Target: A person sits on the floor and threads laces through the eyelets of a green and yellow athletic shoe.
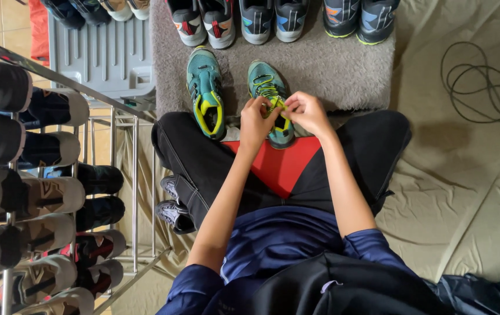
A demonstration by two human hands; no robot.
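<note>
1. A teal shoe (205, 90) is left lying on the grey mat (343, 67), near its front edge.
2. Yellow laces (277, 105) of the second shoe (268, 93) are pinched by the left hand (256, 121).
3. The same laces are gripped by the right hand (307, 112), fingers closed.

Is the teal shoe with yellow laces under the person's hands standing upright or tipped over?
Upright. The teal shoe with yellow laces sits sole-down on the grey mat, its laces facing up, both hands at them.

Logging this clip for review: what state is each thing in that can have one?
Left hand: pinching the yellow laces.
Right hand: pinching the same laces.
Right teal shoe: upright on the grey mat, laces mid-tying.
Left teal shoe: upright, untouched.
Shoe rack: full of shoes.
Black cable: loosely coiled, unplugged.
</note>
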